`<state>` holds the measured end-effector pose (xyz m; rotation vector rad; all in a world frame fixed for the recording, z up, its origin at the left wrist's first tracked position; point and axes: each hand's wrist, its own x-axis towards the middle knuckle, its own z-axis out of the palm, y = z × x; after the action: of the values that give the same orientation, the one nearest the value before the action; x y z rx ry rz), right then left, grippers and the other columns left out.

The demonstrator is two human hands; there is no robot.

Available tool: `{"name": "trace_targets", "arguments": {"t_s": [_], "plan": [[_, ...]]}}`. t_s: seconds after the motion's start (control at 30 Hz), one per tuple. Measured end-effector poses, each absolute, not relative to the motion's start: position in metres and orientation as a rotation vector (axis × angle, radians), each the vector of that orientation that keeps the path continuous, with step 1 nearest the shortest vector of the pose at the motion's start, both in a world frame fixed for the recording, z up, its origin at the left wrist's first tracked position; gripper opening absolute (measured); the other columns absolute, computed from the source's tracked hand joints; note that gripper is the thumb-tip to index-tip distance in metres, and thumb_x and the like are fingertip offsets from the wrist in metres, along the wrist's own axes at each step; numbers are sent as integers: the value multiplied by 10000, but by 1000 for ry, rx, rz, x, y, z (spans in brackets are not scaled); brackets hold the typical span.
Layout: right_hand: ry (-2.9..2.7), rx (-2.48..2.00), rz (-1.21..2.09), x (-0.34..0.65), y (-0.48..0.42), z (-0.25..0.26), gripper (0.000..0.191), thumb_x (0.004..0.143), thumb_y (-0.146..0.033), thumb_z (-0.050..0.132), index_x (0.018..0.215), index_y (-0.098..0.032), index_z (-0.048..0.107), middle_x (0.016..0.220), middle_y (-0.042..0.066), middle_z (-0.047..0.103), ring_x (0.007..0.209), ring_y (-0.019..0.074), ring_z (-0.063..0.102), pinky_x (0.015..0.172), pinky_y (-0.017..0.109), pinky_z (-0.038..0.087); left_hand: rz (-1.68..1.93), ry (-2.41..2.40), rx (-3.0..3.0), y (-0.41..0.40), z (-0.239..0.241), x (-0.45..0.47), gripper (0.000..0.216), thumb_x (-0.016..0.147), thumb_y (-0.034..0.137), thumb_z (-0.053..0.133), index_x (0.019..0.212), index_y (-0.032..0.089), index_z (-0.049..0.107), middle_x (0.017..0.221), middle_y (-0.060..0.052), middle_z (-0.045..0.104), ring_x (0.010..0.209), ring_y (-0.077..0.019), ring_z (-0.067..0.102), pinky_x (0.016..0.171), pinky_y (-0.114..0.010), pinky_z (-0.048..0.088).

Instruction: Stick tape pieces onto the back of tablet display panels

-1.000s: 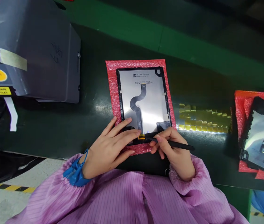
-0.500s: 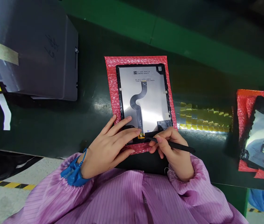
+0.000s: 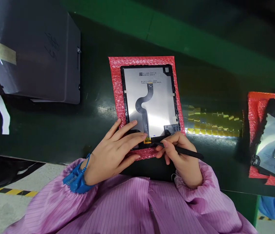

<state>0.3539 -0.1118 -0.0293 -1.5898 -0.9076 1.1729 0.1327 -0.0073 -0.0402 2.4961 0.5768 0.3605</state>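
A tablet screen assembly [image 3: 161, 110] with a silver back and black frame lies on a red bubble-wrap bag [image 3: 142, 60]. Down its middle runs a curved dark flex cable [image 3: 140, 105], ending in yellow tape [image 3: 147, 140] at the near edge. My left hand [image 3: 113, 149] rests with spread fingers on the near left part, one fingertip at the yellow tape. Black tweezers [image 3: 186, 152] are pinched in my right hand [image 3: 181, 156]. Their tip reaches the near edge just right of the yellow tape; whether it touches is too small to tell.
A clear sheet of yellow tape pieces [image 3: 212, 125] lies right of the assembly. Farther right, another screen assembly [image 3: 271, 139] sits on red bubble-wrap bags [image 3: 253, 100]. A large grey machine [image 3: 44, 58] stands at the back left, a white strip [image 3: 3, 115] hanging from it.
The view has shifted slightly. The tweezers' tip has moved a little to the right, away from the yellow tape. My left hand stays in place.
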Motion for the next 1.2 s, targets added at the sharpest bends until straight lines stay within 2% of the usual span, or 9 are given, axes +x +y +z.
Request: {"name": "trace_targets", "arguments": {"t_s": [0.43, 0.73, 0.87, 0.97, 1.07, 1.2], "plan": [[-917, -1616, 1172, 354, -113, -27, 250, 985, -388, 685, 824, -221, 592, 750, 20, 780, 445, 99, 622, 421, 211, 475, 394, 557, 2513, -7, -40, 133, 414, 1058, 297, 553, 1454, 178, 551, 1414, -55, 694, 1539, -290, 399, 1326, -568, 209], [-955, -1662, 1092, 354, -110, -25, 234, 959, -352, 709, 803, -219, 595, 726, 11, 778, 421, 92, 611, 412, 207, 487, 395, 527, 2599, -7, -44, 132, 430, 1062, 279, 548, 1492, 254, 554, 1448, 5, 673, 1547, -302, 381, 1325, -580, 197], [-923, -1676, 901, 361, -117, -27, 175, 977, -339, 701, 876, -223, 618, 777, 12, 786, 522, 116, 677, 440, 207, 488, 402, 530, 2693, -11, -48, 134, 446, 1040, 275, 589, 1485, 272, 573, 1403, 1, 699, 1535, -315, 397, 1324, -592, 196], [-924, -1589, 798, 365, -122, -28, 116, 995, -326, 686, 950, -228, 645, 809, 6, 790, 605, 127, 716, 475, 207, 488, 408, 604, 2738, -21, -46, 146, 414, 1034, 309, 606, 1445, 264, 608, 1342, -21, 723, 1484, -365, 459, 1293, -679, 209], [-962, -1549, 811, 366, -126, -28, 94, 1009, -313, 669, 970, -228, 666, 827, 9, 793, 623, 126, 720, 503, 216, 496, 426, 680, 2680, -33, -39, 156, 387, 1031, 322, 615, 1410, 246, 630, 1277, -55, 735, 1442, -377, 507, 1258, -697, 284], [-1001, -1525, 850, 364, -128, -30, 92, 1012, -313, 667, 1020, -223, 682, 835, 17, 796, 630, 130, 722, 513, 228, 497, 699, 718, 2076, -31, -34, 136, 387, 1065, 349, 551, 1435, 245, 591, 1356, -117, 687, 1370, -293, 596, 1160, -504, 502]]}}
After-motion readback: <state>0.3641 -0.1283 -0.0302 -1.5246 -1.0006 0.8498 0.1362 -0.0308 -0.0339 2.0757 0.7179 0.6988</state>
